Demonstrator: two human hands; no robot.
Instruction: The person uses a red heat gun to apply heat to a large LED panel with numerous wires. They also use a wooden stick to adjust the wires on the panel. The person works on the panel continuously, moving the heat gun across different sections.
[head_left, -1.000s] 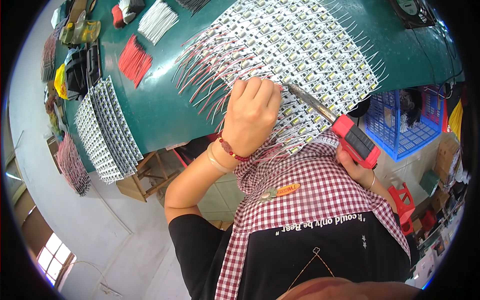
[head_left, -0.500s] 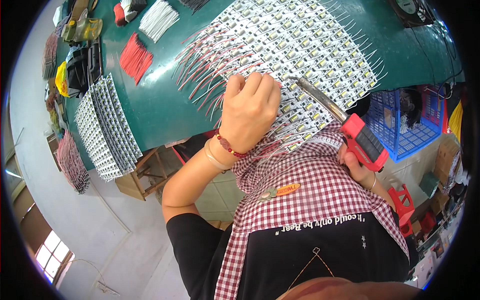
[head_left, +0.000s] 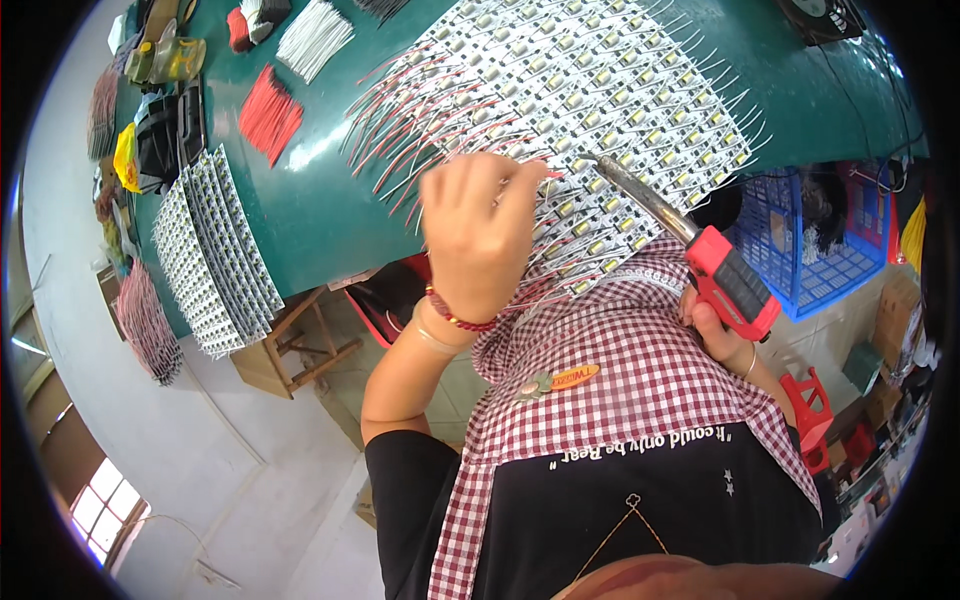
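Note:
A sheet of white LED circuit boards (head_left: 600,110) lies along the near edge of the green table, with red, white and dark wires fanned from its left side. Above its lower left part is my left hand (head_left: 480,235), fingers pinched together. A short red wire (head_left: 549,172) shows at its fingertips; the rest is hidden. My right hand (head_left: 715,335) grips a soldering iron (head_left: 732,283) with a red and black handle, partly hiding the fingers. The iron's metal tip points up and left over the boards, close to my left fingertips; whether it touches them I cannot tell.
Bundles of red wires (head_left: 270,115) and white wires (head_left: 315,40) lie on the green table (head_left: 320,210). More board strips (head_left: 215,255) overhang its left edge. A blue plastic crate (head_left: 800,250) stands at right. A small fan (head_left: 820,20) sits at the far right.
My left hand has shifted a little left and down, and its elbow has come inward. The red wire at its fingertips now shows more. The soldering iron has hardly moved.

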